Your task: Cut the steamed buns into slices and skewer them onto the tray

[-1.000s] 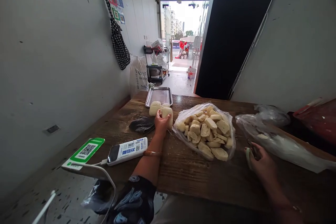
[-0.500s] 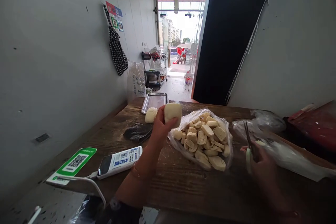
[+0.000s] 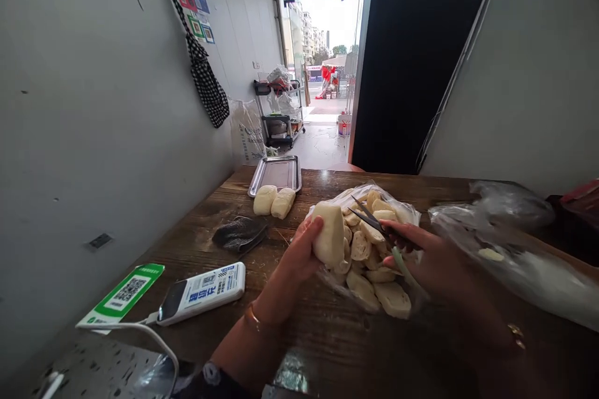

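Head view: A left hand wraps around a pale bun at the left side of a plastic bag full of bread pieces; the right hand curls around scissors, blades parted. Two other buns sit by a metal tray on the wooden table, facing a bright doorway.

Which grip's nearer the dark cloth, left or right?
Left. The left grip, holding a pale bun, is a little right of the dark cloth; the right grip, holding scissors, is farther right.

White power bank beside a green QR card; dark cloth; checkered fabric on the wall
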`<state>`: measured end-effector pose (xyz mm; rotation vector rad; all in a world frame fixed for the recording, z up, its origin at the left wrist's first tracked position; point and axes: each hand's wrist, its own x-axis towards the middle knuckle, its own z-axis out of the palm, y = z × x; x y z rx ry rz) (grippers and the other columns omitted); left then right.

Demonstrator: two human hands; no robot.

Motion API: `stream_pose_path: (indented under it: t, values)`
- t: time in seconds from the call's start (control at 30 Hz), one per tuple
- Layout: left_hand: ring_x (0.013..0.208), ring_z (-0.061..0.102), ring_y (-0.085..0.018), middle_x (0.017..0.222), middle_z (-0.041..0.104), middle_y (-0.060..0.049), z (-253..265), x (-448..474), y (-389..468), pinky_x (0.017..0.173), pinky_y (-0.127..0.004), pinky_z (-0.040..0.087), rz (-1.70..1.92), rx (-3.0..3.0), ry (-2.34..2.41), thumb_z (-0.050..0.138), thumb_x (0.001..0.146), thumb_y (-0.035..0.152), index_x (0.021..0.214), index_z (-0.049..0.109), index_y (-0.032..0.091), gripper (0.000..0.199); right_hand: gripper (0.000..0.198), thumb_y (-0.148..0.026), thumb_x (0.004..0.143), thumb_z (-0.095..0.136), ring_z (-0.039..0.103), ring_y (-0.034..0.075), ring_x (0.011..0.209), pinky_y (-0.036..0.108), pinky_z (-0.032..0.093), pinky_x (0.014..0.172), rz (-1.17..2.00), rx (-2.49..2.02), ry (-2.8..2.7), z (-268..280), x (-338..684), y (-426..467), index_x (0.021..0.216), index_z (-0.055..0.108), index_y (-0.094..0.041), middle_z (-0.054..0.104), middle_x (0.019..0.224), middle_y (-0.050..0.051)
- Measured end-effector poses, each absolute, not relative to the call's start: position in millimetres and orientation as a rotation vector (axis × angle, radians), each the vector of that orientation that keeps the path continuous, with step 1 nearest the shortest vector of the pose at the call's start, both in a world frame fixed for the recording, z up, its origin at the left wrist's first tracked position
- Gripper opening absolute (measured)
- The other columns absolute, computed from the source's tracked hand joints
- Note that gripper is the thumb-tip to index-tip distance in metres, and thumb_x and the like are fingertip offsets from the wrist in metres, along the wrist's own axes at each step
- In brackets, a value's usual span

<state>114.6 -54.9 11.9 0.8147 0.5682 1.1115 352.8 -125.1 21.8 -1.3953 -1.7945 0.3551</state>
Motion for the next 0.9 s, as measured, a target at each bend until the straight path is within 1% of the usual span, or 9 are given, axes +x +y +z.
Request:
stream_pose_path:
  t: [0.07, 0.13, 0.2, 0.37, 0.47, 0.57, 0.7, 0.9]
  values:
    - [0.075, 0.064, -0.017, 0.09, 0.072, -0.006, 10, 113, -58, 0.069, -0.027, 0.054, 1.143, 0.856, 0.61, 0.086, 0.067, 0.052, 0.11, 0.069, 0.015, 0.059, 0.056, -0.034, 0.076, 0.076, 0.073, 0.027, 0.098, 0.041, 0.061, 0.086, 0.37, -1.373, -1.824, 18, 354, -130, 0.13, 0.069, -0.025, 0.075, 0.12, 0.007]
    - [0.074, 0.062, -0.015, 0.09, 0.071, -0.005, 8, 112, -61, 0.067, -0.024, 0.053, 1.179, 0.954, 0.639, 0.088, 0.064, 0.049, 0.108, 0.07, 0.016, 0.058, 0.062, -0.033, 0.073, 0.079, 0.07, 0.031, 0.112, 0.046, 0.058, 0.096, 0.393, -1.372, -1.855, 13, 357, -137, 0.134, 0.067, -0.028, 0.072, 0.129, 0.008]
    - [0.074, 0.06, -0.014, 0.089, 0.07, -0.003, 7, 112, -64, 0.066, -0.023, 0.051, 1.185, 1.099, 0.681, 0.09, 0.063, 0.046, 0.106, 0.07, 0.017, 0.055, 0.069, -0.032, 0.071, 0.081, 0.068, 0.033, 0.117, 0.048, 0.057, 0.099, 0.429, -1.393, -1.87, 9, 360, -143, 0.138, 0.064, -0.029, 0.07, 0.132, 0.008]
    - [0.078, 0.058, -0.016, 0.09, 0.068, -0.003, 9, 113, -71, 0.07, -0.024, 0.05, 1.179, 1.36, 0.821, 0.089, 0.064, 0.045, 0.103, 0.072, 0.018, 0.05, 0.079, -0.034, 0.066, 0.084, 0.069, 0.034, 0.114, 0.049, 0.058, 0.097, 0.424, -1.454, -1.903, 7, 361, -153, 0.141, 0.061, -0.032, 0.07, 0.13, 0.008]
    - [0.079, 0.058, -0.017, 0.091, 0.068, -0.003, 10, 113, -73, 0.072, -0.026, 0.05, 1.202, 1.387, 0.842, 0.088, 0.063, 0.047, 0.104, 0.071, 0.018, 0.052, 0.08, -0.035, 0.067, 0.084, 0.068, 0.034, 0.114, 0.05, 0.057, 0.099, 0.383, -1.467, -1.909, 7, 360, -153, 0.143, 0.059, -0.033, 0.07, 0.129, 0.008]
    - [0.078, 0.057, -0.017, 0.091, 0.068, -0.003, 10, 113, -74, 0.072, -0.026, 0.049, 1.196, 1.396, 0.827, 0.087, 0.064, 0.048, 0.104, 0.071, 0.018, 0.053, 0.079, -0.034, 0.068, 0.083, 0.068, 0.035, 0.113, 0.051, 0.057, 0.099, 0.363, -1.486, -1.904, 6, 360, -152, 0.144, 0.059, -0.031, 0.071, 0.126, 0.008]
    - [0.078, 0.057, -0.017, 0.091, 0.069, -0.004, 9, 113, -75, 0.072, -0.026, 0.049, 1.187, 1.436, 0.832, 0.087, 0.064, 0.048, 0.104, 0.073, 0.019, 0.052, 0.082, -0.036, 0.067, 0.084, 0.068, 0.035, 0.111, 0.051, 0.058, 0.096, 0.415, -1.435, -1.933, 7, 360, -152, 0.145, 0.058, -0.032, 0.07, 0.126, 0.009]
    - [0.084, 0.059, -0.021, 0.094, 0.07, -0.006, 11, 117, -76, 0.074, -0.028, 0.049, 1.155, 1.449, 0.853, 0.088, 0.062, 0.049, 0.107, 0.074, 0.018, 0.056, 0.087, -0.041, 0.067, 0.086, 0.068, 0.034, 0.111, 0.053, 0.057, 0.096, 0.446, -1.41, -1.961, 7, 362, -153, 0.147, 0.055, -0.035, 0.07, 0.126, 0.007]
